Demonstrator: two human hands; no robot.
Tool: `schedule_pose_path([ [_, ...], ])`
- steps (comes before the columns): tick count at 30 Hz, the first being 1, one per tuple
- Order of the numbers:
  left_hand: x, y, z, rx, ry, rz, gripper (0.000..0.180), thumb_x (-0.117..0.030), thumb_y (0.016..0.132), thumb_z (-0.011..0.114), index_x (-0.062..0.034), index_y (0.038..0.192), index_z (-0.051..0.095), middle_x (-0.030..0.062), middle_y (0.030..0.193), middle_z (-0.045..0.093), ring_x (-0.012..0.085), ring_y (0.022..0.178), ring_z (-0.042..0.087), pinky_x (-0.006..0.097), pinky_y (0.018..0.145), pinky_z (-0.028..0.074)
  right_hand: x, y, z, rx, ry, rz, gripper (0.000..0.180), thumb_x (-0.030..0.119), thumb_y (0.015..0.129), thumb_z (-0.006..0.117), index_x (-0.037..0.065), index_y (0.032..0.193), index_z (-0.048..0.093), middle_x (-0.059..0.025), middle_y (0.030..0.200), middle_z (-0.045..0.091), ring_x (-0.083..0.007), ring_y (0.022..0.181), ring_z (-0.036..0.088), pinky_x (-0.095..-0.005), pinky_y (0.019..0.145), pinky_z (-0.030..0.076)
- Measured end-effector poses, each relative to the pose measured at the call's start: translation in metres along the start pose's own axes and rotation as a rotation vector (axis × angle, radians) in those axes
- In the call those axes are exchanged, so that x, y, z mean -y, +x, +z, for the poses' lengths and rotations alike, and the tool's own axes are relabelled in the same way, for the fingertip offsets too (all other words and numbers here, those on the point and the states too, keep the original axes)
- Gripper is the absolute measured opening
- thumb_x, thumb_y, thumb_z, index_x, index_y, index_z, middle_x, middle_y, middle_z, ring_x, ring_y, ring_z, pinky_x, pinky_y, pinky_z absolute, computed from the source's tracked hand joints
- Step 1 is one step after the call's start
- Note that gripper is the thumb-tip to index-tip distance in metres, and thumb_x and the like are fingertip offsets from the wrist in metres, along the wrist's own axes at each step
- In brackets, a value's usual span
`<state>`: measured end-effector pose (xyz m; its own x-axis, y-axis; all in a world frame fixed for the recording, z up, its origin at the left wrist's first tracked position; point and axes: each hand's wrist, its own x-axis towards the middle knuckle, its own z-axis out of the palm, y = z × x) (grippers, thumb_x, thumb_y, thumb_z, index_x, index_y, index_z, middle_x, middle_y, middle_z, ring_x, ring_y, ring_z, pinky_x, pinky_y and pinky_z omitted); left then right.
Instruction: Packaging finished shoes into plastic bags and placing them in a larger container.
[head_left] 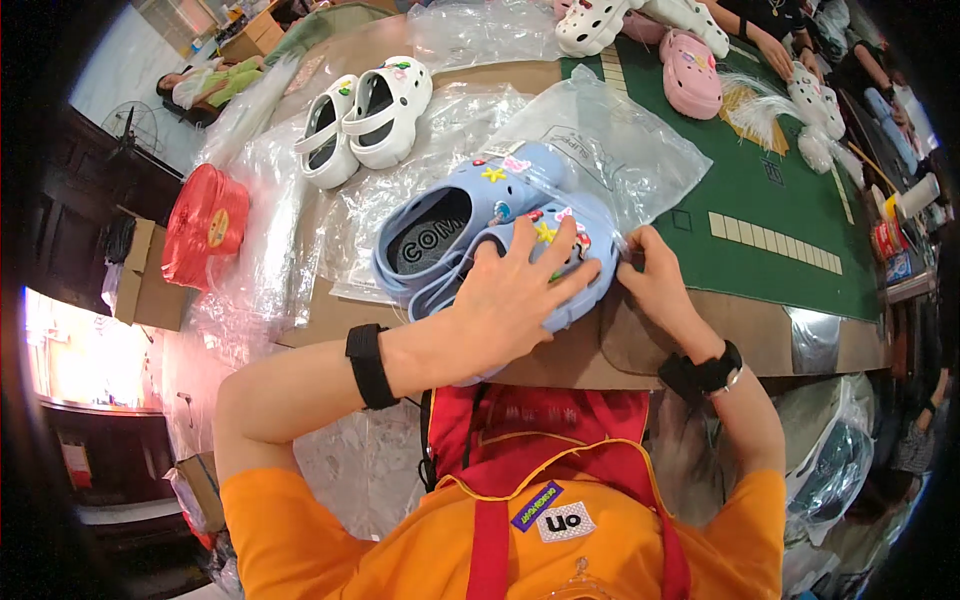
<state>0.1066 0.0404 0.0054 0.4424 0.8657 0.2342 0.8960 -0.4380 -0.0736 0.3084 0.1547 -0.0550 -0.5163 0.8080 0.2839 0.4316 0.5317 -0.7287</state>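
Observation:
A pair of light blue clogs (425, 205) with coloured charms lies side by side at the table's near edge. My left hand (515, 285) spreads over the top of the nearer clog (596, 290), its fingers curved on the charms and the thumb by the opening. At that clog's toe, my right hand (655, 275) has thumb and forefinger drawn together. What they pinch is too small to make out. Just beyond the toes lies a clear plastic bag (640, 160). Both wrists wear black bands.
White clogs (390, 115) sit on clear plastic at the far left, near a red wrapped bundle (205, 225). A pink clog (690, 75) rests on the green mat (740, 185). Another person's hands (775, 50) touch a white clog (815, 100) at the far right.

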Motion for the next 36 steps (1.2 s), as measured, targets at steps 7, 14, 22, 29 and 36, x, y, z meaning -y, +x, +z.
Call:
schedule_pose_path([
  [7,0.013,0.008,0.016,-0.064,-0.002,-0.026,0.079,-0.037,0.057,0.076,-0.0221,0.127,0.041,0.0148,0.125,0.04,0.0341,0.104,0.043,0.04,0.069,0.048,-0.019,0.013,0.011,-0.003,0.129,0.1,0.022,0.004,0.072,0.056,-0.003,0.091,0.047,-0.0128,0.081,0.053,-0.0199,0.075,0.052,-0.0311,0.069,0.043],
  [14,0.028,-0.003,0.03,-0.109,-0.095,-0.106,0.077,-0.04,0.062,0.072,-0.0228,0.13,0.04,0.0153,0.125,0.04,0.031,0.104,0.044,0.044,0.068,0.048,-0.008,0.021,0.015,0.014,0.292,0.245,0.024,0.003,0.075,0.053,-0.002,0.098,0.047,-0.0087,0.08,0.053,-0.0148,0.067,0.052,-0.0267,0.057,0.046],
  [22,0.033,0.003,0.03,-0.057,-0.321,-0.41,0.09,-0.044,0.06,0.075,-0.0196,0.135,0.031,0.0181,0.112,0.042,0.0384,0.092,0.053,0.043,0.076,0.046,-0.004,0.03,-0.001,-0.008,0.25,0.255,0.023,0.003,0.077,0.052,0.0,0.099,0.048,-0.0077,0.078,0.052,-0.0123,0.061,0.051,-0.0247,0.049,0.047],
  [29,0.053,0.08,0.034,-0.291,-0.627,-0.463,0.091,-0.051,0.062,0.07,-0.0116,0.134,0.029,0.0217,0.115,0.042,0.0391,0.097,0.052,0.045,0.081,0.043,0.005,0.064,-0.063,-0.2,0.042,0.038,0.027,0.006,0.077,0.054,-0.001,0.103,0.05,-0.0083,0.083,0.056,-0.0128,0.065,0.053,-0.0251,0.058,0.045],
  [36,0.043,0.092,0.036,-0.307,-0.611,-0.484,0.096,-0.056,0.061,0.068,-0.0076,0.134,0.029,0.0226,0.118,0.043,0.0373,0.105,0.049,0.045,0.089,0.037,0.001,0.043,-0.076,-0.272,0.103,0.045,0.033,0.003,0.074,0.053,0.002,0.106,0.052,-0.0039,0.088,0.054,-0.01,0.073,0.049,-0.0219,0.066,0.042],
])
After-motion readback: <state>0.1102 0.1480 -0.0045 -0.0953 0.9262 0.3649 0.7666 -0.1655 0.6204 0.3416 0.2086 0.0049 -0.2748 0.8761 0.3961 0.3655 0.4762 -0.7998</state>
